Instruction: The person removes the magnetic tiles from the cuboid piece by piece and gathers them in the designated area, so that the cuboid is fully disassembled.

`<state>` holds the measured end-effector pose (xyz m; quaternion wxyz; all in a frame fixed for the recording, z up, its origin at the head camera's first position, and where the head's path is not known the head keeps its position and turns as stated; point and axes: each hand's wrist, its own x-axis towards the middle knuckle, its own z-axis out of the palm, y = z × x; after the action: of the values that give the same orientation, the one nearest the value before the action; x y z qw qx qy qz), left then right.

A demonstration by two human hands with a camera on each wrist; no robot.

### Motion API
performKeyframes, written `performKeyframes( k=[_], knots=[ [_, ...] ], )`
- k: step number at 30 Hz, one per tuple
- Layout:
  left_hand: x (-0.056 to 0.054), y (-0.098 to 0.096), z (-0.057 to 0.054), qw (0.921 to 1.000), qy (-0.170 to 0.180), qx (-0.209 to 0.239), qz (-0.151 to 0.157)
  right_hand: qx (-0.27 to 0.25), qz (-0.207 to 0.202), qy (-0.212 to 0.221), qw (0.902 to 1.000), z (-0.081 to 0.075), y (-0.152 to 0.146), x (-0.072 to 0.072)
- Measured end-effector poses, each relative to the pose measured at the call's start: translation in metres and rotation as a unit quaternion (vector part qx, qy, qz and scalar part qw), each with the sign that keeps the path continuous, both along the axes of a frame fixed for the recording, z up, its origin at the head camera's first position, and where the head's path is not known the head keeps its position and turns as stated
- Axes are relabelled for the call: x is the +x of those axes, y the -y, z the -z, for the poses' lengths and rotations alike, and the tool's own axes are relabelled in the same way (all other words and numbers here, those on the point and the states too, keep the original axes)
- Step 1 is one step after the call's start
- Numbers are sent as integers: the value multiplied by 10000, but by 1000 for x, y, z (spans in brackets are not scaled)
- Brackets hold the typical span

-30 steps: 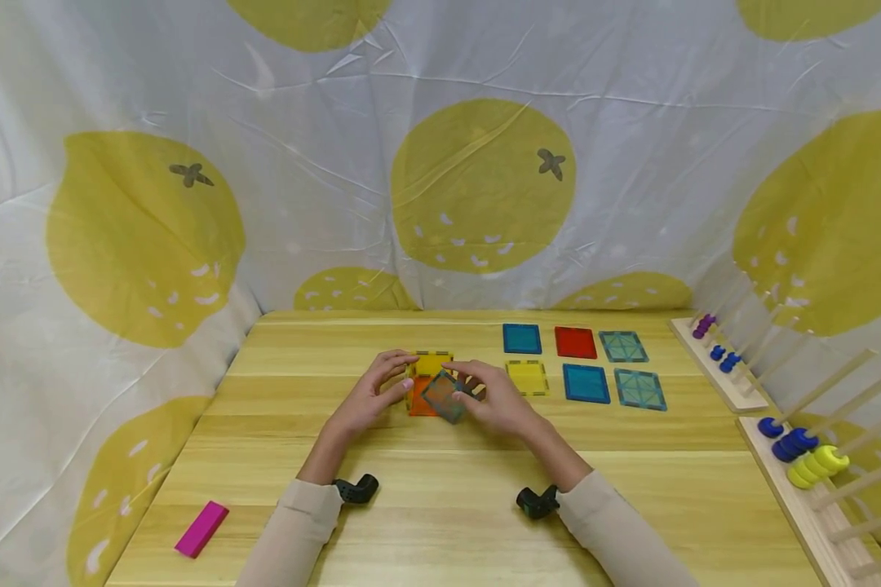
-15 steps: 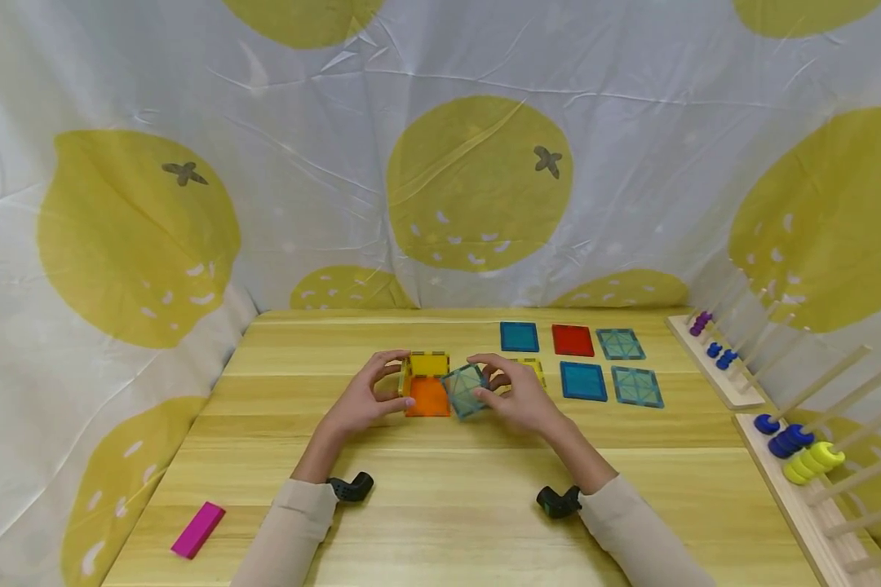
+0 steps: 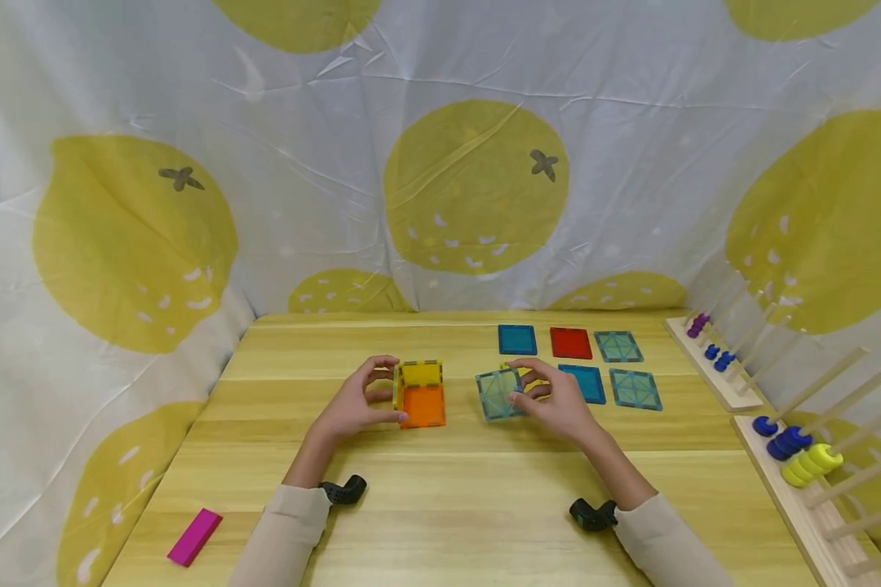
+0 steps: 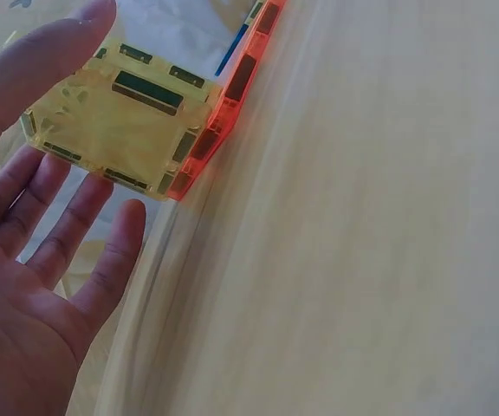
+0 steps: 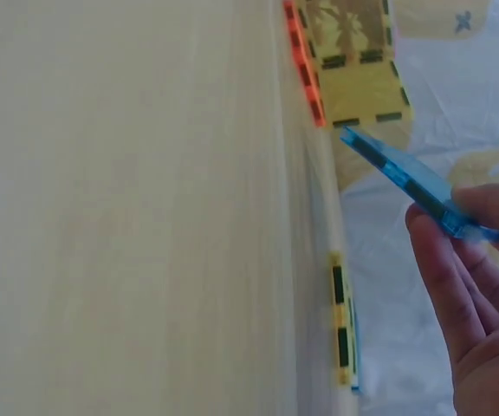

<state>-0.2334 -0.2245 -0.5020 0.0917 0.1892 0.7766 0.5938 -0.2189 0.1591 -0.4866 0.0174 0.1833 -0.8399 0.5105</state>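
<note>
Two yellow magnetic tiles stand upright along the back and left of a flat orange magnetic tile point(image 3: 423, 406). My left hand point(image 3: 357, 402) holds the left yellow magnetic tile point(image 4: 115, 130), thumb at its near edge and fingers at its far edge. To the right, my right hand point(image 3: 558, 399) pinches a clear light-blue magnetic tile point(image 3: 498, 395) by its right side, tilted above the table and apart from the orange one. In the right wrist view this light-blue tile point(image 5: 405, 178) shows edge-on between thumb and fingers. The right hand mostly hides a yellow tile behind it.
Flat tiles lie at back right: blue point(image 3: 517, 340), red point(image 3: 571, 343), another blue point(image 3: 583, 383), and two clear light-blue ones point(image 3: 635, 390). Wooden peg boards point(image 3: 793, 481) with coloured rings line the right side. A magenta block point(image 3: 194, 538) lies at front left.
My right hand has moved right with the light-blue tile, from over the orange tile to well beside it. The yellow and orange tiles have shifted slightly towards me with my left hand.
</note>
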Motion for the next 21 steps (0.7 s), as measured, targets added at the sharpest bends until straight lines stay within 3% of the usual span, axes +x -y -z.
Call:
performKeyframes(
  k=[8, 15, 21],
  knots=[
    [2, 2, 1, 9998, 192, -48, -29, -115, 67, 378, 9992, 5, -24, 10],
    [-1, 1, 0, 9999, 125, 75, 54, -139, 49, 905, 9958, 11, -41, 12],
    [-2, 0, 2, 9992, 206, 291, 157, 215, 32, 1303, 9912, 16, -47, 12]
  ],
)
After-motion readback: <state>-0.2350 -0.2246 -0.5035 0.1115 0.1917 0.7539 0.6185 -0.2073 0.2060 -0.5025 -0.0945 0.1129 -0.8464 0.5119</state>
